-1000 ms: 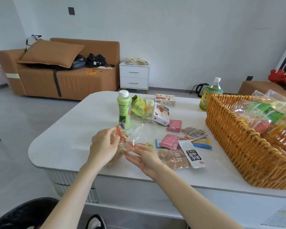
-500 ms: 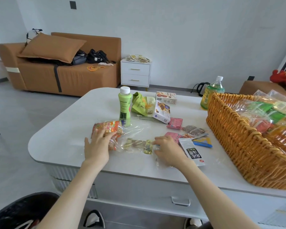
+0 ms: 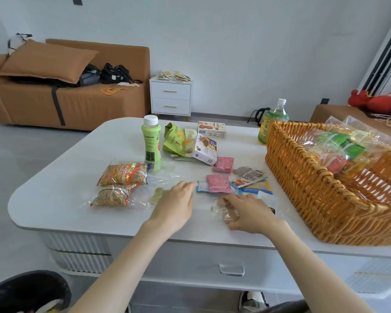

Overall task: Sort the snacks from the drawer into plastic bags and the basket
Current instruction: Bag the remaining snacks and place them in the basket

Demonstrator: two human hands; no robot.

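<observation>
Two hands are working low over the white table [image 3: 61, 199], and the relation I am watching is between the left hand [image 3: 176, 203] and the pink packet [image 3: 219, 184]. The packet is lying at about 2 o'clock from that hand, just beyond its fingertips. It is resting on a blue wrapper [image 3: 201, 187] whose long axis is running from 9 to 3 o'clock. The near end of the wrapper is pointing at the fingers, touching them or nearly; I cannot tell which. The left hand is lying flat, fingers stretched, holding nothing. The right hand [image 3: 246, 214] is sitting at 5 o'clock from the packet, also near, but its fingers are curling round a small clear packet [image 3: 226, 212], so I am judging the left as the freer hand. The basket [image 3: 314, 199] is standing at 3 o'clock, already holding bagged snacks. Two noodle snacks [image 3: 122, 175] in clear plastic are lying at 9 o'clock, near a green bottle [image 3: 151, 143]. Behind, a brown sofa [image 3: 32, 102] and a white nightstand [image 3: 171, 98] are standing against the wall.
</observation>
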